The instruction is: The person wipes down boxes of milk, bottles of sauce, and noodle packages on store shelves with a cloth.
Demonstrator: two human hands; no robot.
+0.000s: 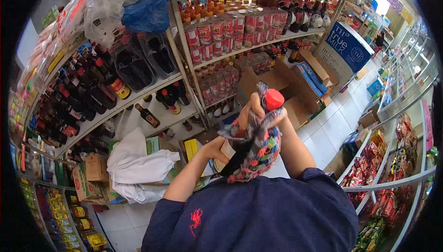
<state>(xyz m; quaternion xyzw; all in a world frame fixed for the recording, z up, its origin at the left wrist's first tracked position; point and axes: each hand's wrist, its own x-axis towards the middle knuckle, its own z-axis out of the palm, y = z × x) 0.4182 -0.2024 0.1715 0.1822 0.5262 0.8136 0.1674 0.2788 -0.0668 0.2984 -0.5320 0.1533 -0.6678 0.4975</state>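
A dark bottle (241, 154) with a red cap (274, 99) is held tilted in front of my chest, its cap pointing up and away. My left hand (215, 153) is closed around its lower part, where a pale label partly shows. Up near the neck, my right hand (256, 109) grips a multicoloured patterned cloth (258, 155) pressed against the bottle. The cloth hangs down over the bottle's side and hides much of it. Some fingers of my right hand are covered by the cloth.
Shelves to the left carry dark sauce bottles (117, 85); those ahead hold red-labelled cans (217, 32). An open cardboard box (267, 88) sits in front, beside a blue milk carton box (348, 46). White cloth (138, 159) lies at left. Snack racks (369, 159) line the right.
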